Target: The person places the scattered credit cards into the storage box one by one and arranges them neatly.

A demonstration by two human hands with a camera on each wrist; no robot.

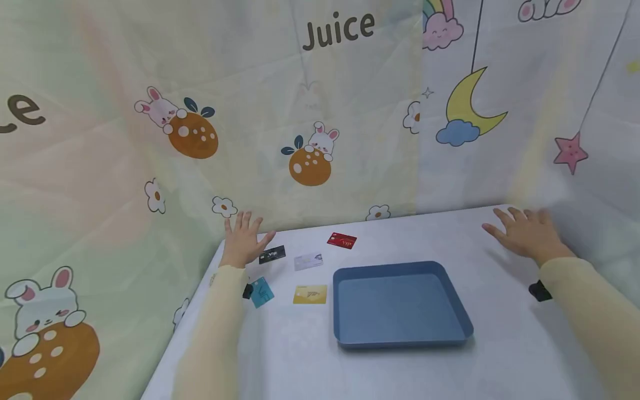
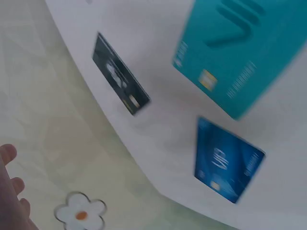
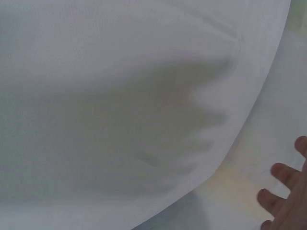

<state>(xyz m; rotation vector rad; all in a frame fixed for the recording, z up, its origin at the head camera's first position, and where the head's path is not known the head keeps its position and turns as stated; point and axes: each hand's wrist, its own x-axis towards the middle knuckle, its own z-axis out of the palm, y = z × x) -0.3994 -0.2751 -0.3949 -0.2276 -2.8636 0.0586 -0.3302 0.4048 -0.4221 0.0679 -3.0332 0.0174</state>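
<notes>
My left hand (image 1: 243,241) hovers with spread fingers at the table's far left, its thumb close by a black VIP card (image 1: 272,254). A teal card (image 1: 261,292) lies beside the left wrist. In the left wrist view, a blue VIP card (image 2: 228,160) shows between the teal card and the table edge; the left arm hides most of it from the head view. To the right lie a silver card (image 1: 308,261), a gold card (image 1: 310,294) and a red VIP card (image 1: 342,240). Over the far right corner, my right hand (image 1: 530,233) holds nothing, fingers spread, its shadow below.
A shallow blue-grey tray (image 1: 403,340) stands on the white table (image 1: 290,355), right of the cards. Behind the table and on both sides hangs a printed curtain (image 1: 250,111) with rabbits, flowers and a moon.
</notes>
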